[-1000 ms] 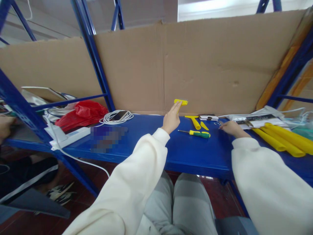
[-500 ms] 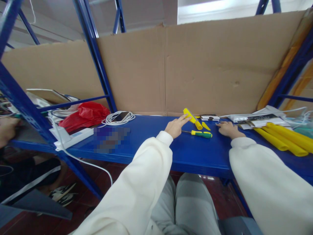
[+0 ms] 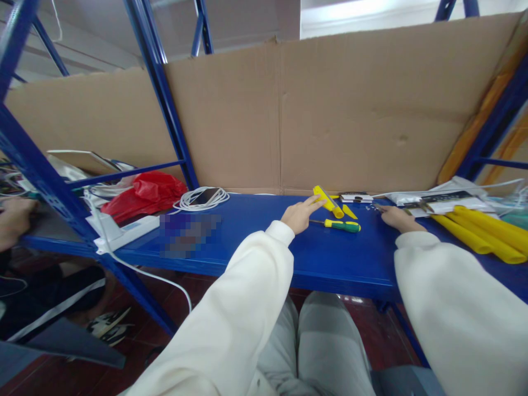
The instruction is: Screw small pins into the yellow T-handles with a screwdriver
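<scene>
My left hand (image 3: 297, 216) reaches over the blue shelf with its index and middle fingers stretched out, their tips touching a yellow plastic piece with a grey strip (image 3: 328, 201). The thumb is hidden. Just in front lies a screwdriver (image 3: 343, 225) with a green and yellow handle, its shaft pointing at this hand. A small yellow wedge (image 3: 350, 212) is beside the plastic piece. My right hand (image 3: 398, 219) is low over the shelf, fingers drawn together at several tiny shiny bits (image 3: 372, 208). Whatever those fingertips pinch is too small to make out.
Yellow tubes (image 3: 480, 234) and flat packets (image 3: 449, 202) lie to the right. A small black-and-white box (image 3: 355, 198) stands near the cardboard wall (image 3: 350, 121). Leftward are a coiled white cable (image 3: 201, 199), a power strip (image 3: 130, 231), a red bag (image 3: 144, 192) and another person's hand (image 3: 16, 220).
My right hand has shifted a little to the right and its fingers have drawn in, uncovering the tiny bits. The yellow plastic piece has moved slightly nearer under my left fingers.
</scene>
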`<state>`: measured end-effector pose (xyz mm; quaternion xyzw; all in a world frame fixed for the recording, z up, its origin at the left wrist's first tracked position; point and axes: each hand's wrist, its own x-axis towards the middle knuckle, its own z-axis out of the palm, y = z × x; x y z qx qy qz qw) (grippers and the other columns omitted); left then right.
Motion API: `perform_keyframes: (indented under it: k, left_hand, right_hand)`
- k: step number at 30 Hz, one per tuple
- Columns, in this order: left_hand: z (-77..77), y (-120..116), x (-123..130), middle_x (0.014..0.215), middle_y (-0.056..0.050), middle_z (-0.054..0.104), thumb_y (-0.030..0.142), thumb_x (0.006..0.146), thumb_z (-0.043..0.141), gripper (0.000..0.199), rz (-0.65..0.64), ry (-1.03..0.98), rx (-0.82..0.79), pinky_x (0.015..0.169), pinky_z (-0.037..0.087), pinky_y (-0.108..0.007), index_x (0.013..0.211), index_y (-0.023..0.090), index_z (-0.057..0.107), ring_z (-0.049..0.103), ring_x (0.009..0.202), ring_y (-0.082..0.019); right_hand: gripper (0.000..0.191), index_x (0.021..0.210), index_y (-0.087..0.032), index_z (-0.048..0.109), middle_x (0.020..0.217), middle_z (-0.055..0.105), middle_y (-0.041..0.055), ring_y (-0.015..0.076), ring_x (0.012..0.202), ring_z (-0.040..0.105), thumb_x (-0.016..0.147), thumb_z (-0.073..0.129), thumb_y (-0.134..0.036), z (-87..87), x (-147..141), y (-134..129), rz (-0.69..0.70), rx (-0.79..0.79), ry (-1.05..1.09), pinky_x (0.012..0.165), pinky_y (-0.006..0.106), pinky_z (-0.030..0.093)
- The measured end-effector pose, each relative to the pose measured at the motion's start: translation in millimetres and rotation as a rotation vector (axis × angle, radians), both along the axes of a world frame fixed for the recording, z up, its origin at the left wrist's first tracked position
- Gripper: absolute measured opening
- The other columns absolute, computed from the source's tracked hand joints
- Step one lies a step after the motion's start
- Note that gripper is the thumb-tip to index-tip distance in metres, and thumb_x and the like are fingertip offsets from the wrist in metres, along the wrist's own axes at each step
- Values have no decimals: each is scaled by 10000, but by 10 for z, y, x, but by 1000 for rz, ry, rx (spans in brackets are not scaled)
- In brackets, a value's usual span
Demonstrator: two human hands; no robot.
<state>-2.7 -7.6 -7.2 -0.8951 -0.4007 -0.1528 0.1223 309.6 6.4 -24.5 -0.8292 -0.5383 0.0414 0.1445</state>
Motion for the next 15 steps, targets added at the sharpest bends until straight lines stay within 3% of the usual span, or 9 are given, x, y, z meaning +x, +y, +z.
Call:
perform_keyframes:
  k: [3,8,12,15]
  left_hand:
    - [-1,-1,2,1622,-23,373,9,898,402,725,-5,6,-9,989,532,-331,1546,333,395,650,1164,-202]
    - [3,-8,1,1625,-18,368,9,906,393,711,-21,8,-9,991,531,-325,1539,331,407,643,1182,-197]
    - [12,-22,1,1629,-13,361,4,898,397,722,-18,17,-18,992,531,-318,1544,329,400,645,1184,-195]
    - [10,-22,0,1624,-11,370,8,904,387,712,-18,13,-16,990,533,-318,1537,333,411,640,1199,-197]
  right_hand:
    - [604,1537,-193,453,1560,440,175,368,1417,426,954,302,-143,61,-108,-41,-7,-57,12,1158,631,253]
    - [601,1523,-174,469,1575,427,145,352,1428,414,948,295,-147,54,-151,32,25,-71,-22,1181,625,229]
    - [613,1528,-155,456,1576,425,149,358,1429,412,932,314,-153,-29,-46,140,11,-56,-28,1179,638,231]
    - [587,1444,-170,564,1479,542,163,386,1358,493,887,379,-159,-126,110,233,59,67,-40,1127,674,304]
